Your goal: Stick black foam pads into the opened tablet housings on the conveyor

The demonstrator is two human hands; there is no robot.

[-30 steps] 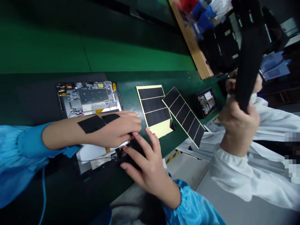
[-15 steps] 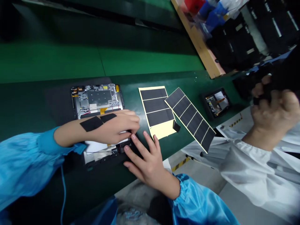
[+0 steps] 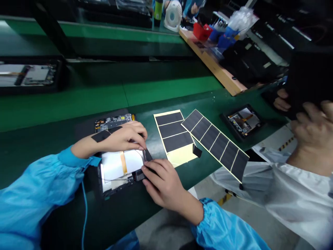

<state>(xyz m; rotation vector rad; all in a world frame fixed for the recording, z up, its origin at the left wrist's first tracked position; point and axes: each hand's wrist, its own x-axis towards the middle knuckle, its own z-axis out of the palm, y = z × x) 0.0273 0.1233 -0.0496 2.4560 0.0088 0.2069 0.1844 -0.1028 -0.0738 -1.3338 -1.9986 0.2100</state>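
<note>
An opened tablet-like device (image 3: 111,173) lies on the green bench, with a circuit board, white panels and an orange ribbon showing. My left hand (image 3: 127,137) reaches over it, its fingers closed at the device's right edge on a thin black strip (image 3: 148,155). Black patches (image 3: 101,135) are stuck on the back of that hand and wrist. From the right, my right hand (image 3: 163,180) has its fingertips together on the black strip at the same edge. Right of the device lie two yellow-backed sheets of black stickers (image 3: 174,130) (image 3: 215,140), partly overlapping.
Another opened device (image 3: 244,119) rests on the bench at right, and one more (image 3: 31,75) at far left. A co-worker's hand (image 3: 312,135) holds something dark at the right edge. Behind are a wooden-edged board (image 3: 221,73), a red bin (image 3: 202,32) and a white fan (image 3: 173,15).
The view has shifted, so the bench sits lower and more background shows. My right hand's spread fingers have drawn together on the black strip, and more of the device's white panel is uncovered.
</note>
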